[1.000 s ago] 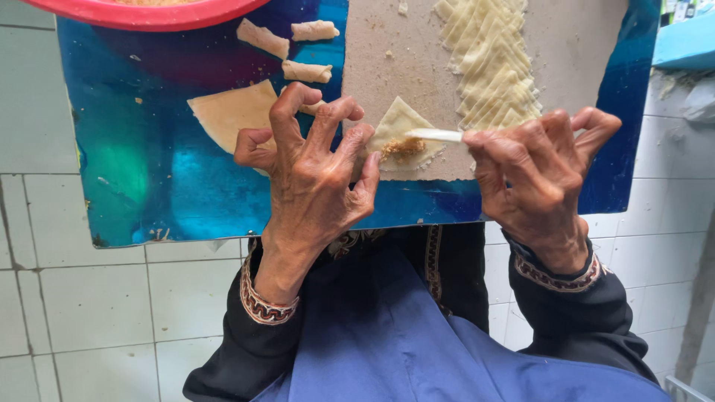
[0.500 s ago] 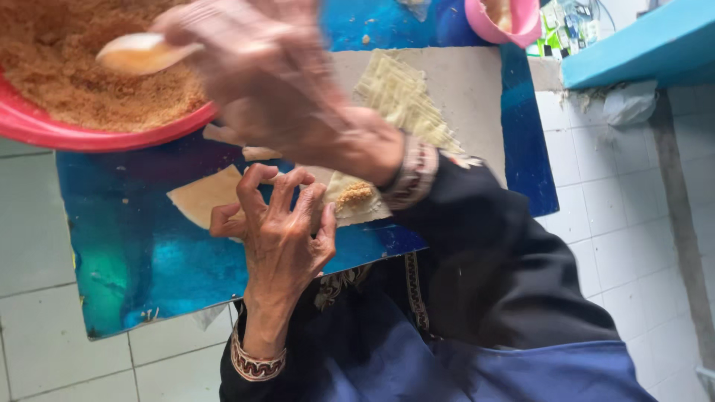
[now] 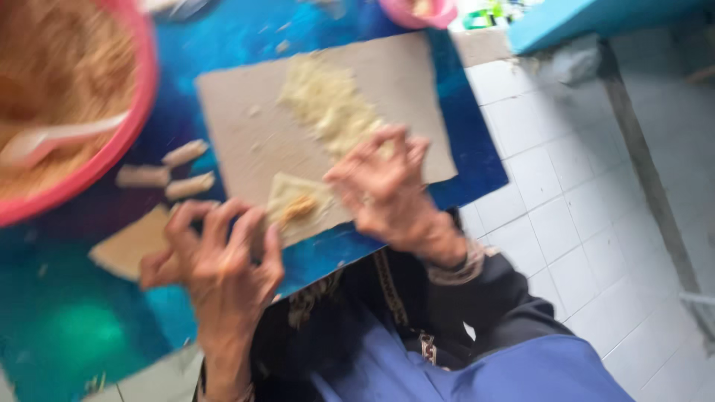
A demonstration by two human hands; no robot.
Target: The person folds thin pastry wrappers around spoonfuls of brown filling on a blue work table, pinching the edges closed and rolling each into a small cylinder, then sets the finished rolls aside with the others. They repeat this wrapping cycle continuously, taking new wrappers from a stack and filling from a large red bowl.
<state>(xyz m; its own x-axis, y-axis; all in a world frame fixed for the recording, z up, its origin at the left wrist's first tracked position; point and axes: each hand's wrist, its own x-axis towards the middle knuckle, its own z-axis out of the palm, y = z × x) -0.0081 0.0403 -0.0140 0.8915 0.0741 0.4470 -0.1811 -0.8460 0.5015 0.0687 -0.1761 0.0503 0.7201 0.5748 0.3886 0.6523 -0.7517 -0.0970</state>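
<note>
A thin pale wrapper (image 3: 304,208) with a small heap of brown filling lies on the grey board (image 3: 246,126). My left hand (image 3: 220,260) rests with spread fingers at the wrapper's left edge, holding nothing. My right hand (image 3: 383,186) touches the wrapper's right side, fingers apart. A big red bowl (image 3: 123,138) of brown filling stands at the upper left with a white spoon (image 3: 52,138) lying in it. The picture is blurred.
Three rolled pieces (image 3: 167,171) lie left of the board on the blue sheet (image 3: 67,320). A stack of flat wrappers (image 3: 130,246) sits below them, a pale heap (image 3: 331,104) on the board. White tiled floor (image 3: 581,216) at right; small pink bowl (image 3: 417,11) at top.
My right hand has left the spoon in the red bowl and come back down to the wrapper. The view has swung and blurred. My left hand stays by the wrapper.
</note>
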